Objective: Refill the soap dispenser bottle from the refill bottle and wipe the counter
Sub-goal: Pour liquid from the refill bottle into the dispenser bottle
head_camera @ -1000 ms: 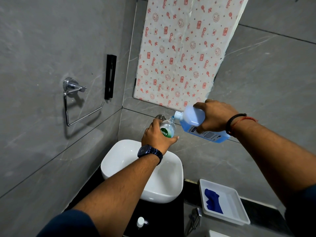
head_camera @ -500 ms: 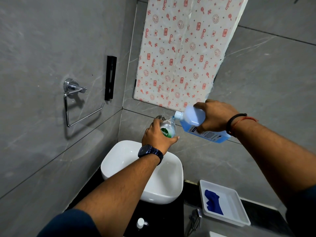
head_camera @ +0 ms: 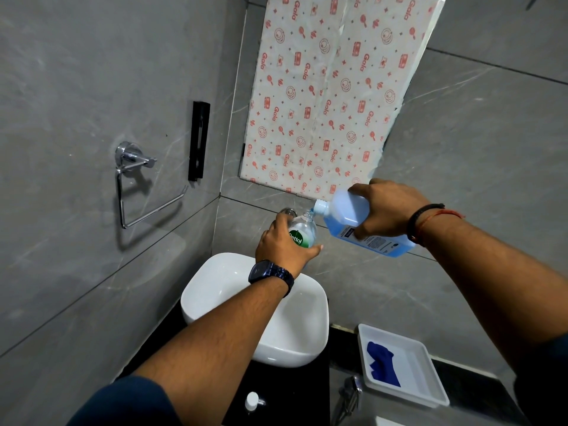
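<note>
Over the basin (head_camera: 215, 290), the left hand (head_camera: 281, 244) wraps the dispenser (head_camera: 302, 232); just right, the right hand (head_camera: 387, 210) clamps the tilted refill (head_camera: 362, 224), spout at its mouth. If either wobbles, soap could miss. The cloth (head_camera: 381, 364) waits in the tray (head_camera: 427, 382).

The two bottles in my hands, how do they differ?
The refill bottle is blue and tilted, neck down; the soap dispenser bottle is clear with a green label and stands more upright. The right hand holds the refill, the left hand the dispenser. Both are uncapped.
</note>
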The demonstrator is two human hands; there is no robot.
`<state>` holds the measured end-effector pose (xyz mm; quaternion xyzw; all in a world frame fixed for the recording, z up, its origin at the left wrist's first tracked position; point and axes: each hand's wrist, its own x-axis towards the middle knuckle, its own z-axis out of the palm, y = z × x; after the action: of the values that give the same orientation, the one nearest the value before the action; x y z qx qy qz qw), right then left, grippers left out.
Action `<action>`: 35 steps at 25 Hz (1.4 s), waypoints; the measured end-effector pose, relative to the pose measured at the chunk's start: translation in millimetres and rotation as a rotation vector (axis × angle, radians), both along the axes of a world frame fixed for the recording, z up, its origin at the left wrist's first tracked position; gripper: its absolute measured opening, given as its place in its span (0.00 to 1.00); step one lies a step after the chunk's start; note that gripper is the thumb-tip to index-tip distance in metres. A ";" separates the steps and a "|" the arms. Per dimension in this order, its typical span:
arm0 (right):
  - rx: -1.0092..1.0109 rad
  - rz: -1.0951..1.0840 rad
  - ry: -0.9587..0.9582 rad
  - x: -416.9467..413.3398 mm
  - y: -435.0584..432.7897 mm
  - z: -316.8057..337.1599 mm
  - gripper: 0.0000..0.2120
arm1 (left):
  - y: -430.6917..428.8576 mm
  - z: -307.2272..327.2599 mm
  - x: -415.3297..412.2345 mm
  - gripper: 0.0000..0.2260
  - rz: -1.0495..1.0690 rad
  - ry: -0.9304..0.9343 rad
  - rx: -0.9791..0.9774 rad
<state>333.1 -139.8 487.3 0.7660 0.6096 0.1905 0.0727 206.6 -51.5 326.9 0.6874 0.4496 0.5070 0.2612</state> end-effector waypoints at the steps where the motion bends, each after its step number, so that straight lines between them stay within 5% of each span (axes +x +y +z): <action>1: 0.000 0.000 0.000 -0.4 -0.2 0.1 0.39 | 0.0 0.0 -0.4 0.35 0.001 -0.001 0.001; 35: 0.000 0.005 0.005 2.0 4.5 -2.4 0.40 | 0.1 -0.6 -1.9 0.34 0.007 -0.005 0.014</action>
<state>335.1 -135.2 484.9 0.7651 0.6116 0.1885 0.0707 204.7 -51.4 326.3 0.6864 0.4476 0.5129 0.2558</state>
